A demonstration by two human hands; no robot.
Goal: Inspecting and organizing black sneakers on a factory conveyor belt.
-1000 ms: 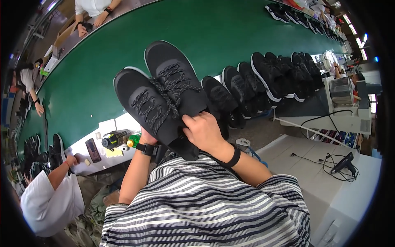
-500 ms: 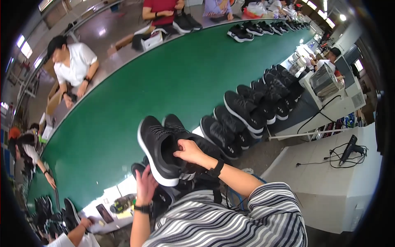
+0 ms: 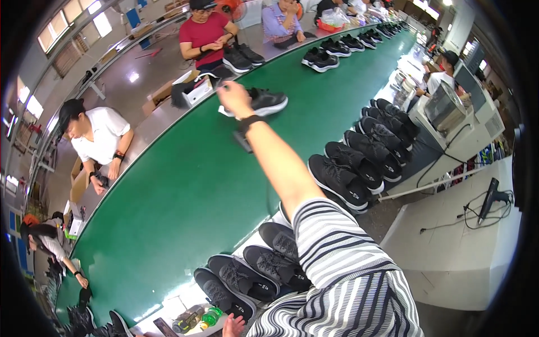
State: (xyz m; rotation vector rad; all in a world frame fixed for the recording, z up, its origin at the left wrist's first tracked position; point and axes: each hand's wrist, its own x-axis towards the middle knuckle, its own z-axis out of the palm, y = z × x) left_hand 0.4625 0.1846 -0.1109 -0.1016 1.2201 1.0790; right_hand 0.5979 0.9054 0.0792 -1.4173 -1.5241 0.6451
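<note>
My right arm stretches far across the green work surface (image 3: 185, 191). At its end my right hand (image 3: 234, 100) is closed at a pair of black sneakers (image 3: 269, 102) with white soles; the hand hides much of the nearer shoe, and its fingertips are slightly blurred. My left hand (image 3: 233, 326) shows only in part at the lower edge, fingers apart and holding nothing visible. Beside it a row of black sneakers (image 3: 224, 295) stands along the near edge.
More black sneakers (image 3: 365, 154) line the near side to the right, and several pairs (image 3: 323, 59) stand farther off. Co-workers sit along the far side, one in a white shirt (image 3: 101, 132). A green bottle (image 3: 211, 316) lies near my left hand. A heat gun (image 3: 489, 199) rests on a white surface.
My right hand has carried the pair of sneakers from close in front of me to the far side. My left hand has dropped toward the lower edge. The whole view has shifted.
</note>
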